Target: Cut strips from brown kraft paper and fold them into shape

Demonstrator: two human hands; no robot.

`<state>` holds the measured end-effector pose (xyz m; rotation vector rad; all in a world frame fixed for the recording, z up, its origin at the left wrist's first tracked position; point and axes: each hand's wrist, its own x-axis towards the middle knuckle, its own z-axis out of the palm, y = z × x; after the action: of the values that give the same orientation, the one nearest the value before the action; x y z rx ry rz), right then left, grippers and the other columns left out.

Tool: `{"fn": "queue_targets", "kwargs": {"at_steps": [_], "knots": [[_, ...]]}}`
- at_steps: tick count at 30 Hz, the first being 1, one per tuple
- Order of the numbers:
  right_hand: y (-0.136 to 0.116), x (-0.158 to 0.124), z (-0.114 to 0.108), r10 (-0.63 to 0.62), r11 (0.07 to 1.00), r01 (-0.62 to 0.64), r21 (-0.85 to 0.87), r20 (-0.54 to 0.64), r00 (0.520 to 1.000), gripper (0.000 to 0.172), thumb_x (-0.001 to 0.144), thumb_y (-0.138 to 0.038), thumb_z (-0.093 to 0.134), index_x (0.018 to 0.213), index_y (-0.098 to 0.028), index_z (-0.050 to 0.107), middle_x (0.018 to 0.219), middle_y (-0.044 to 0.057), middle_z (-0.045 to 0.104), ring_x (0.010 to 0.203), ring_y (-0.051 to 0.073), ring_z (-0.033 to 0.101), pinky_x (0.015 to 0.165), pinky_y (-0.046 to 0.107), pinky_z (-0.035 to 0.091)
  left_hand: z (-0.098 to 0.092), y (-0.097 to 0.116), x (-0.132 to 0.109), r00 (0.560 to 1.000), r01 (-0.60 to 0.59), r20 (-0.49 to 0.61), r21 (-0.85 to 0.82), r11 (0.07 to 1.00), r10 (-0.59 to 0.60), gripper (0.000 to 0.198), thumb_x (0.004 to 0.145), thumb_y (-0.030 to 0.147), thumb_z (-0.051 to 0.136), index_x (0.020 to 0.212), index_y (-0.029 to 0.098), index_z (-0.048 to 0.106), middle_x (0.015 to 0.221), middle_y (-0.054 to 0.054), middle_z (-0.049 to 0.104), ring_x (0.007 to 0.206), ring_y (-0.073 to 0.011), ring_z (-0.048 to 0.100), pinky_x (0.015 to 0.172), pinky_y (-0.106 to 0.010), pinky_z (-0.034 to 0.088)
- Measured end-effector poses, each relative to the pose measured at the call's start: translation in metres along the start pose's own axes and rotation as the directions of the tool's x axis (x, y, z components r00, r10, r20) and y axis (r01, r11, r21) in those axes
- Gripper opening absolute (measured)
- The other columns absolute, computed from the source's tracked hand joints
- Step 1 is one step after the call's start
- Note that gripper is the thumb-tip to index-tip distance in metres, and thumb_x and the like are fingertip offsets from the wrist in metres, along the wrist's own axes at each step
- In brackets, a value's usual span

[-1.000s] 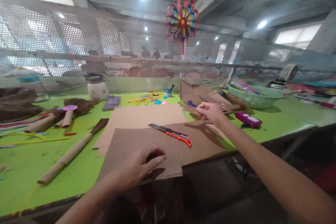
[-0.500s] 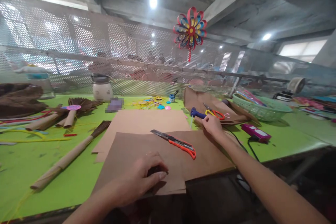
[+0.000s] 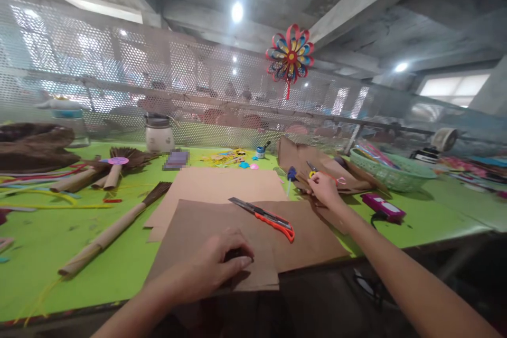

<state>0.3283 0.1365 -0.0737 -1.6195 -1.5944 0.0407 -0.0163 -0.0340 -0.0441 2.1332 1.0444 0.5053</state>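
My left hand (image 3: 225, 259) rests on brown kraft paper (image 3: 198, 232) near the table's front edge. Its fingers curl inward and the thumb lies close to the index finger; anything between them is hidden. On the paper lies an orange-handled utility knife (image 3: 273, 220), blade toward the upper left. My right hand (image 3: 324, 188) is closed farther back, over scissors (image 3: 312, 170) with a yellow handle loop, largely covered by the hand. Just left of it shows the end of a dark blue tool (image 3: 292, 173), perhaps a glue gun. What the right fingers grip is hidden.
Left on the green table (image 3: 130, 253) lie a paper-wrapped brush-like bundle (image 3: 114, 232) and a brown fringed bundle (image 3: 127, 158). Crumpled brown paper (image 3: 293, 150), a green basket (image 3: 396, 169) and a magenta box (image 3: 383, 207) stand right. A paper flower (image 3: 291, 55) hangs above.
My right hand has moved slightly right, from the dark blue tool's handle to over the scissors; less of both shows. The view has shifted slightly. My left hand keeps its pose.
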Motion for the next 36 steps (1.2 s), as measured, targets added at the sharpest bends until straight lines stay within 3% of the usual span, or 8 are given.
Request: {"fn": "queue_targets", "kwargs": {"at_steps": [3, 7, 11, 15, 23, 28, 32, 36], "knots": [[-0.001, -0.001, 0.005, -0.001, 0.996, -0.002, 0.091, 0.034, 0.999, 0.010, 0.076, -0.028, 0.049, 0.071, -0.020, 0.054, 0.057, 0.003, 0.066, 0.047, 0.018, 0.061, 0.047, 0.027, 0.043, 0.000, 0.001, -0.001, 1.000, -0.003, -0.007, 0.003, 1.000, 0.003, 0.020, 0.086, 0.030, 0.050, 0.094, 0.020, 0.065, 0.096, -0.003, 0.062, 0.089, -0.0180, 0.057, 0.081, -0.028, 0.043], [-0.008, -0.007, 0.009, -0.034, 0.990, 0.028, 0.138, 0.036, 0.999, 0.010, 0.073, -0.027, 0.054, 0.076, -0.018, 0.058, 0.069, 0.005, 0.070, 0.060, 0.019, 0.066, 0.054, 0.028, 0.048, 0.000, 0.001, -0.001, 1.000, -0.017, -0.020, 0.010, 1.000, 0.017, 0.021, 0.085, 0.031, 0.050, 0.093, 0.021, 0.066, 0.096, -0.003, 0.062, 0.089, -0.0182, 0.057, 0.081, -0.028, 0.044], [-0.010, -0.009, 0.010, -0.060, 0.993, 0.056, 0.107, 0.029, 0.998, 0.015, 0.068, -0.019, 0.057, 0.081, -0.016, 0.063, 0.075, 0.007, 0.071, 0.069, 0.019, 0.067, 0.064, 0.029, 0.050, 0.001, 0.000, -0.001, 1.000, -0.014, -0.026, 0.001, 1.000, 0.014, 0.021, 0.085, 0.031, 0.050, 0.094, 0.020, 0.066, 0.097, -0.004, 0.063, 0.090, -0.0183, 0.057, 0.082, -0.028, 0.044], [-0.005, -0.010, 0.005, -0.053, 0.998, 0.052, 0.048, 0.022, 0.998, 0.009, 0.067, -0.019, 0.057, 0.070, -0.017, 0.065, 0.066, 0.005, 0.070, 0.064, 0.020, 0.066, 0.063, 0.031, 0.050, -0.001, 0.004, -0.002, 1.000, -0.017, -0.012, 0.017, 1.000, 0.017, 0.021, 0.086, 0.030, 0.048, 0.093, 0.021, 0.066, 0.096, -0.004, 0.062, 0.091, -0.0178, 0.056, 0.084, -0.028, 0.043], [0.021, -0.015, -0.054, -0.119, 0.988, 0.110, -0.110, -0.075, 0.990, 0.018, 0.073, -0.023, 0.052, 0.075, -0.016, 0.068, 0.073, 0.009, 0.071, 0.071, 0.025, 0.065, 0.072, 0.038, 0.048, -0.002, 0.003, 0.002, 1.000, -0.026, 0.000, 0.010, 1.000, 0.026, 0.020, 0.086, 0.030, 0.049, 0.090, 0.019, 0.065, 0.095, -0.005, 0.061, 0.091, -0.0185, 0.056, 0.084, -0.028, 0.043], [0.023, -0.048, -0.095, -0.289, 0.942, 0.290, -0.169, 0.031, 0.957, 0.018, 0.078, -0.021, 0.050, 0.081, -0.019, 0.068, 0.089, 0.008, 0.069, 0.086, 0.024, 0.062, 0.082, 0.037, 0.045, -0.001, -0.003, 0.004, 0.998, -0.060, 0.022, 0.020, 0.998, 0.059, 0.022, 0.088, 0.033, 0.047, 0.092, 0.020, 0.064, 0.096, -0.004, 0.061, 0.091, -0.0181, 0.056, 0.084, -0.028, 0.042], [0.021, -0.077, -0.099, -0.339, 0.893, 0.364, -0.265, 0.136, 0.931, 0.020, 0.082, -0.019, 0.048, 0.084, -0.018, 0.068, 0.086, 0.010, 0.067, 0.084, 0.024, 0.061, 0.078, 0.034, 0.045, -0.002, -0.003, 0.006, 0.997, -0.067, 0.027, 0.025, 0.997, 0.066, 0.023, 0.089, 0.035, 0.046, 0.091, 0.019, 0.063, 0.096, -0.004, 0.061, 0.091, -0.0182, 0.056, 0.084, -0.028, 0.043], [0.023, -0.084, -0.088, -0.307, 0.902, 0.333, -0.275, 0.133, 0.942, 0.017, 0.081, -0.016, 0.051, 0.084, -0.018, 0.068, 0.089, 0.010, 0.067, 0.083, 0.022, 0.062, 0.076, 0.030, 0.045, -0.002, -0.002, 0.006, 0.997, -0.067, 0.023, 0.025, 0.997, 0.067, 0.023, 0.088, 0.036, 0.047, 0.092, 0.020, 0.063, 0.096, -0.003, 0.062, 0.091, -0.0181, 0.057, 0.085, -0.028, 0.043]]}}
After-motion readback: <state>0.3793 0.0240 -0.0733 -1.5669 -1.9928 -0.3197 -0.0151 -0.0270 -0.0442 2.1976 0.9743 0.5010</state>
